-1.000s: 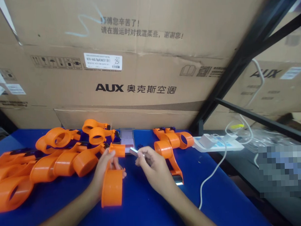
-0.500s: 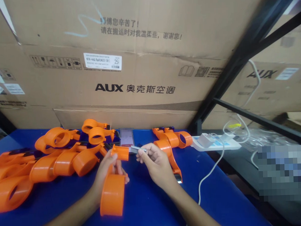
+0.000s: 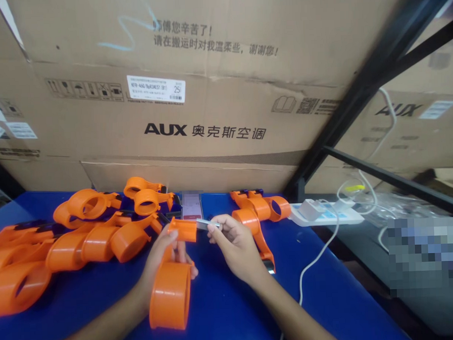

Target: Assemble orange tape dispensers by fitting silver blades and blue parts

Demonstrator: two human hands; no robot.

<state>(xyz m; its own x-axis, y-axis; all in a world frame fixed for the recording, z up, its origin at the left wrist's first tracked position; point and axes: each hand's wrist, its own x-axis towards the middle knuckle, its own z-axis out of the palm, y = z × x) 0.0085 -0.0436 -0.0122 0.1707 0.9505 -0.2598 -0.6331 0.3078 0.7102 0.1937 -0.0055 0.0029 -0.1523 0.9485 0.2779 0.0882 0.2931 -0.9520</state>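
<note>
My left hand grips an orange plastic tape dispenser by its upper end, the round hub hanging below. Between the thumb and fingers of my right hand is a small metal blade with a toothed edge. The blade's left end meets the right side of the dispenser's orange head; whether it sits inside cannot be made out. Part of my left fingers is hidden behind the dispenser.
Several orange tape dispensers lie on the blue table at left, more at right. A phone lies at the back. A white power strip and its cable are at right. A large cardboard box stands behind.
The view has shifted slightly. The dispenser's hub has turned a little, showing more of its opening. Both hands keep their holds, with the blade still against the head.
</note>
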